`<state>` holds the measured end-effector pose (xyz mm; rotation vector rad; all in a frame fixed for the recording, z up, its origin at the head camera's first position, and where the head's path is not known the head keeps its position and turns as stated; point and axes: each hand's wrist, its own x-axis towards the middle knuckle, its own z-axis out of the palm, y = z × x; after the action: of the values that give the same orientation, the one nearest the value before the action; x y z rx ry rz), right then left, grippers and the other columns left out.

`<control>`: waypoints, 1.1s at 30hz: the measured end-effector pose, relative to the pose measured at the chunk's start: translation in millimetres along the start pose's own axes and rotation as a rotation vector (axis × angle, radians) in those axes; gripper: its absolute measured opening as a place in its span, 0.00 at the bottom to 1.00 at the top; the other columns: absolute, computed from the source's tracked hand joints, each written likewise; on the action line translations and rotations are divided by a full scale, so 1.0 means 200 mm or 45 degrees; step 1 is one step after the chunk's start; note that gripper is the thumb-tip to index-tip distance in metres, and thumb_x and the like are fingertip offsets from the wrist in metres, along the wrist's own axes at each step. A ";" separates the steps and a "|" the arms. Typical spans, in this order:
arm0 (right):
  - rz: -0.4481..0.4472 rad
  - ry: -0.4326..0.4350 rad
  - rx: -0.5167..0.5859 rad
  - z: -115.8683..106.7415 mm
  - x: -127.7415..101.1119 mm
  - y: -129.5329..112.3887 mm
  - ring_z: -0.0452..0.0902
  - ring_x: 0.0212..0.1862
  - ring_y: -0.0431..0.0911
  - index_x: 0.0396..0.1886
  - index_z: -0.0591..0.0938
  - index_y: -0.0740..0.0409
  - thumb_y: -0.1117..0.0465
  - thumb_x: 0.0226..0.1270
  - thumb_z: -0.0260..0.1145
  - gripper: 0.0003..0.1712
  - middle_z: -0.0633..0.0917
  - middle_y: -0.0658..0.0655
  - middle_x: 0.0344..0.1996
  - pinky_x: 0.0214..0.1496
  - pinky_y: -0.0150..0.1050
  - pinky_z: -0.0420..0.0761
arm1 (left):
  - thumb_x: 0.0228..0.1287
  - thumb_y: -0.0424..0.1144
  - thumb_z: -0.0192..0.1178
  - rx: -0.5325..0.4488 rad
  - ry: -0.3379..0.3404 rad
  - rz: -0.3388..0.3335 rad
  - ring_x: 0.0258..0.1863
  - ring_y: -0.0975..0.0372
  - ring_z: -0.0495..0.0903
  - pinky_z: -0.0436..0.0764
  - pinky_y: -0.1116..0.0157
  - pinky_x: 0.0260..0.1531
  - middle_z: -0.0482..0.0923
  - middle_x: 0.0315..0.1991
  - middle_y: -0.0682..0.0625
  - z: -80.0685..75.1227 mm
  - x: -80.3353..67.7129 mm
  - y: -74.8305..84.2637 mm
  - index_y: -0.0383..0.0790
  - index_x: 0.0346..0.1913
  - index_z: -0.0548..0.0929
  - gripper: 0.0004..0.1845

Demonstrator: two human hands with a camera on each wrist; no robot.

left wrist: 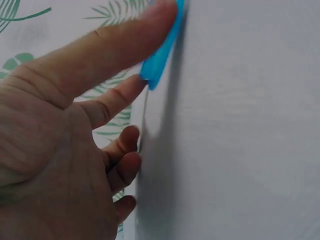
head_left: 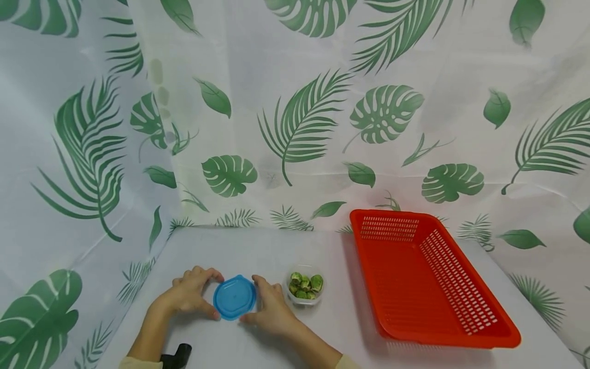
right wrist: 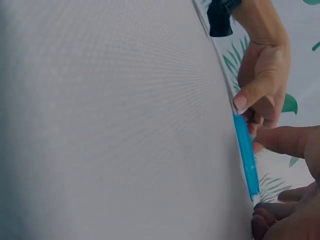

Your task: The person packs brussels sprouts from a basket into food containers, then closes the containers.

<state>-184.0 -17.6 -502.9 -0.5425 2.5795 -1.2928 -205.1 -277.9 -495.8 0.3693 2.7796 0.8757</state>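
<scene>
A round blue plastic lid (head_left: 234,297) with a small tab lies flat, close over the white table, between two hands. My left hand (head_left: 188,293) holds its left side, index finger at the upper edge and thumb at the lower. On the opposite side, my right hand (head_left: 274,308) grips the rim with thumb and index finger. Seen edge-on in the left wrist view, the lid (left wrist: 160,60) meets the thumb and a fingertip. To the right of the right hand stands an uncovered clear plastic tub (head_left: 304,302) holding several Brussels sprouts (head_left: 301,294).
A large red plastic basket (head_left: 369,277) with slotted walls stands on the right side of the table (head_left: 332,328). Leaf-printed white sheeting (head_left: 258,128) rises behind and on the left. A black strap mount (head_left: 177,357) is on the left wrist.
</scene>
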 end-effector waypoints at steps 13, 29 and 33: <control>-0.083 0.060 -0.085 0.06 0.04 0.06 0.65 0.56 0.45 0.76 0.70 0.57 0.55 0.53 0.86 0.52 0.79 0.56 0.67 0.61 0.45 0.69 | 0.27 0.43 0.89 -0.098 0.039 -0.007 0.58 0.50 0.70 0.61 0.41 0.54 0.76 0.54 0.48 0.02 0.01 0.05 0.45 0.55 0.83 0.42; -0.168 0.042 -0.231 0.06 0.04 0.09 0.64 0.58 0.45 0.77 0.71 0.52 0.49 0.59 0.81 0.49 0.75 0.55 0.72 0.63 0.47 0.67 | 0.34 0.37 0.88 -0.396 -0.048 0.020 0.64 0.47 0.70 0.67 0.39 0.68 0.75 0.60 0.43 0.02 0.02 0.02 0.36 0.60 0.79 0.43; -0.182 0.059 -0.249 0.07 0.03 0.10 0.65 0.58 0.45 0.78 0.72 0.51 0.47 0.59 0.81 0.49 0.76 0.55 0.68 0.63 0.47 0.67 | 0.39 0.34 0.86 -0.471 -0.105 0.093 0.56 0.50 0.71 0.73 0.53 0.59 0.76 0.56 0.42 0.02 0.03 0.00 0.33 0.60 0.76 0.42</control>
<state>-190.4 -19.0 -526.8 -0.7529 2.7684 -1.1107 -210.5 -273.6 -499.0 0.4313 2.4715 1.3289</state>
